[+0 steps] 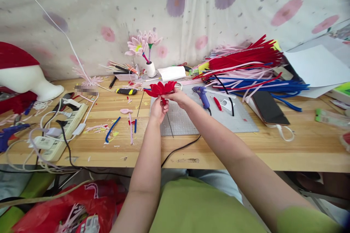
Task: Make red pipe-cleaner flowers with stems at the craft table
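A red pipe-cleaner flower (pixel 160 88) with several fuzzy petals is held up over the left part of the grey cutting mat (pixel 186 125). Beneath it, my left hand (pixel 159 110) is closed around its base, fingers curled. My right hand (pixel 178 96) pinches the flower's lower right side from the right. A thin dark stem (pixel 170 125) slants down below the hands toward the mat's front edge. To the right of my hands lies a purple glue gun (pixel 201 96) on the mat.
A white power strip (pixel 65 131) with tangled cables is at the left. Red, pink and blue pipe cleaners (pixel 246 58) pile up at the back right, near a black phone (pixel 269 107). Pink flowers stand in a small white vase (pixel 150 69). A yellow-black utility knife (pixel 126 91) lies left of the mat.
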A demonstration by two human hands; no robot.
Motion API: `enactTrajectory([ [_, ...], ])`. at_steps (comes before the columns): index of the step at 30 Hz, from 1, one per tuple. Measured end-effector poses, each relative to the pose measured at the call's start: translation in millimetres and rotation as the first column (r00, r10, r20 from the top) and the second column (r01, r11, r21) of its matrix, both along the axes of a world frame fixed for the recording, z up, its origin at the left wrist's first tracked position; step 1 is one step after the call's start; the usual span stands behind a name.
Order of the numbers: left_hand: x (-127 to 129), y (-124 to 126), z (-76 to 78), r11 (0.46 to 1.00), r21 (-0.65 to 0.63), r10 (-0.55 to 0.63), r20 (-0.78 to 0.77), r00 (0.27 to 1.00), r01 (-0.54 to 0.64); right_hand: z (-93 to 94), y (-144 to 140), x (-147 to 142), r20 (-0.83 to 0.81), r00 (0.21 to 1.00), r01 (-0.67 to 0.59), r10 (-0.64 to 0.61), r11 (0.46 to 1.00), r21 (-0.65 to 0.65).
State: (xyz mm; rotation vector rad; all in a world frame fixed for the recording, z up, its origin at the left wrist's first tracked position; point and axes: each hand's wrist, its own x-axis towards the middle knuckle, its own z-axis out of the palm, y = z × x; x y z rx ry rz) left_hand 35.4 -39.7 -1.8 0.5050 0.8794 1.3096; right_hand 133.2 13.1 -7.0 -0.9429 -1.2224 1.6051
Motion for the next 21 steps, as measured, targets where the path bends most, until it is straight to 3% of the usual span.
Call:
enactTrajectory([
  [5, -1, 2, 2.2, 0.999, -0.04, -0.017, 0.057, 0.998, 0.02, -1.4, -3, 2, 0.082, 0.997, 0.017, -0.012, 0.997, -0.069],
  [11, -4, 2, -1.9, 0.992, -0.114, -0.031, 0.148, 0.988, 0.048, -3.4, -8, 15, 0.037, 0.997, -0.067, 0.072, 0.99, -0.128],
  [14, -6, 1, -1.5, 0.991, -0.135, 0.004, 0.181, 0.983, 0.02, -4.9, -12, 42, 0.125, 0.986, -0.095, 0.11, 0.988, -0.119],
  [17, -6, 1, -1.3, 0.991, -0.134, 0.026, 0.218, 0.975, 0.003, -7.3, -20, 84, 0.232, 0.943, -0.227, 0.24, 0.97, -0.083],
  [21, -6, 3, -3.4, 0.992, -0.122, 0.004, 0.256, 0.967, 0.029, -8.8, -29, 144, 0.465, 0.783, -0.369, 0.413, 0.91, -0.188],
])
